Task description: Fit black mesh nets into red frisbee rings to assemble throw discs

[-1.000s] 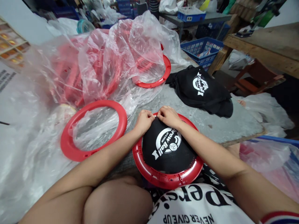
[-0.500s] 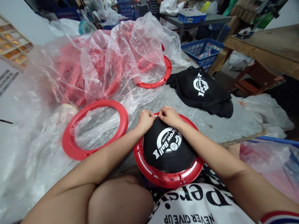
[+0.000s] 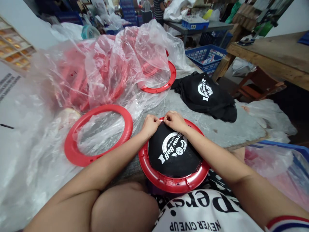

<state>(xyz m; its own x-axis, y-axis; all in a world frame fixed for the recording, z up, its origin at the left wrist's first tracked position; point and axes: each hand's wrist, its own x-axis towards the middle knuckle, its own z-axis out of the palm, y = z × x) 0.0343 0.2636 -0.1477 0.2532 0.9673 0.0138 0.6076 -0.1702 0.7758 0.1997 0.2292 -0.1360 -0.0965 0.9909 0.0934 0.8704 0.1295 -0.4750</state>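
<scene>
A red plastic ring point(image 3: 159, 182) rests against my lap and the table edge, its channelled side up. Across its opening lies a black mesh fabric point(image 3: 180, 166) with a white "Throw Ball" print. At the far rim, my left hand point(image 3: 151, 124) pinches the fabric's edge. Close beside it, my right hand point(image 3: 174, 119) is closed on the same edge, thumb and finger pressed together. The fingertips hide the exact spot they grip. To the left, a second red ring point(image 3: 126, 117) lies flat on clear plastic.
Clear plastic bags point(image 3: 96, 64) of red rings fill the table's far left. A pile of black printed fabric point(image 3: 217, 100) lies on the grey table point(image 3: 202, 130). Blue crates point(image 3: 205, 56) stand beyond, and a blue bin point(image 3: 289, 145) with plastic is at right. A person point(image 3: 158, 11) stands far back.
The head view has shifted slightly, so the background sits a little lower and further left. Both hands keep their pinch at the ring's far rim, with hardly any visible movement.
</scene>
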